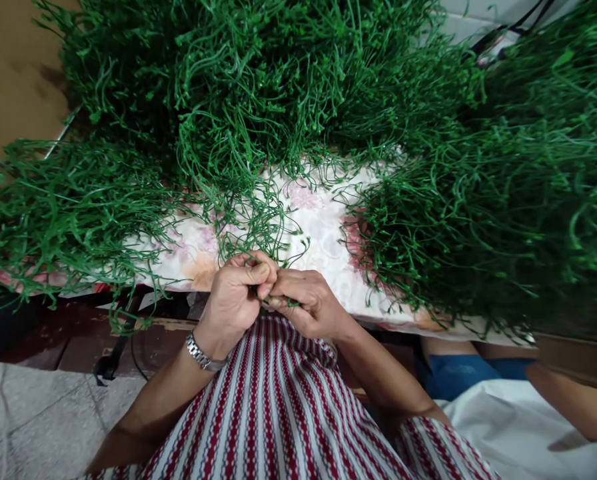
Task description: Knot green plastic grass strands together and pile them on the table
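My left hand (236,293) and my right hand (306,303) meet just in front of my chest, at the near edge of a table. Both are closed in a pinch on thin green plastic stems (258,233) that trail up from the fingers onto the floral tablecloth (318,227). The fingertips of the two hands touch around the same small bunch. A metal watch (201,353) sits on my left wrist. Large heaps of the same green stems (258,87) surround the hands on three sides.
Green stem piles cover the table's left (53,213), back and right (503,220). Another person's arm (568,393) and blue clothing (453,373) show at lower right, below the table edge. Grey floor (33,413) and a dark cable (111,363) lie at lower left.
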Available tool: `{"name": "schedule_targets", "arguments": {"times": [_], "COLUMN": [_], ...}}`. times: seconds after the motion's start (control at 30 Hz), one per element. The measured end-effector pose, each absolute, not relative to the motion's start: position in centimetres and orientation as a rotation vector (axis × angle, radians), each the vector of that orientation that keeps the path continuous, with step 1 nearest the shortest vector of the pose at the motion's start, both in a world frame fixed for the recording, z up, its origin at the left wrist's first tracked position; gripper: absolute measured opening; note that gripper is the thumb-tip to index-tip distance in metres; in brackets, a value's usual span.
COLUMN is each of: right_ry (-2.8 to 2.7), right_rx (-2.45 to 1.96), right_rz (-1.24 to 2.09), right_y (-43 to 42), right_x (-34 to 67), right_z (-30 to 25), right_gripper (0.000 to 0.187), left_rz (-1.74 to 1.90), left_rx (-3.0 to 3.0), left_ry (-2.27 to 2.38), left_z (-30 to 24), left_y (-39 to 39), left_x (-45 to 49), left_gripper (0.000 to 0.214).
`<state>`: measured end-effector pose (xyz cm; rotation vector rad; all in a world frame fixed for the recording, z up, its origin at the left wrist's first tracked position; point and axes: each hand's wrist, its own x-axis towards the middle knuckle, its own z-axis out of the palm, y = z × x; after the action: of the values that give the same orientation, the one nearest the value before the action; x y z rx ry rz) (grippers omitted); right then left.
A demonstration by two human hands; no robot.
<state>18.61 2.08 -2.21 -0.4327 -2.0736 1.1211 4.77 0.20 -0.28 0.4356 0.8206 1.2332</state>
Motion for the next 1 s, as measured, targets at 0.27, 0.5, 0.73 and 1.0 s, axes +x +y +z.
{"name": "schedule_targets", "arguments": {"times": [0.27,0.5,0.73,1.0], "right_ry": [-1.679,-1.509,-1.405,-1.451], "right_rx": [-0.665,-0.796,-0.856,-0.802], "right_rz": [1.426,1.374,1.320,1.302], "right_y": [1.8,1.4,0.9,1.1], "right_x": [18.9,18.7,18.1,18.3], "right_z": [-2.6,-2.5,-3.5,-3.7], "right_gripper": [0.018,0.028,0.029,0.022], "left_rz": [1.354,1.328,1.400,1.494], "left_rx": [0.470,0.438,0.504,0.582], "left_ry": [0.784,0.874,0.870,0.858], "left_z": [-0.5,-0.3,-0.4,0.0], "left_y": [0.0,-0.5,-1.0,-1.1], "left_x": [4.6,4.6,4.6,4.0], "left_gripper": [0.009,0.014,0.006,0.003]}}
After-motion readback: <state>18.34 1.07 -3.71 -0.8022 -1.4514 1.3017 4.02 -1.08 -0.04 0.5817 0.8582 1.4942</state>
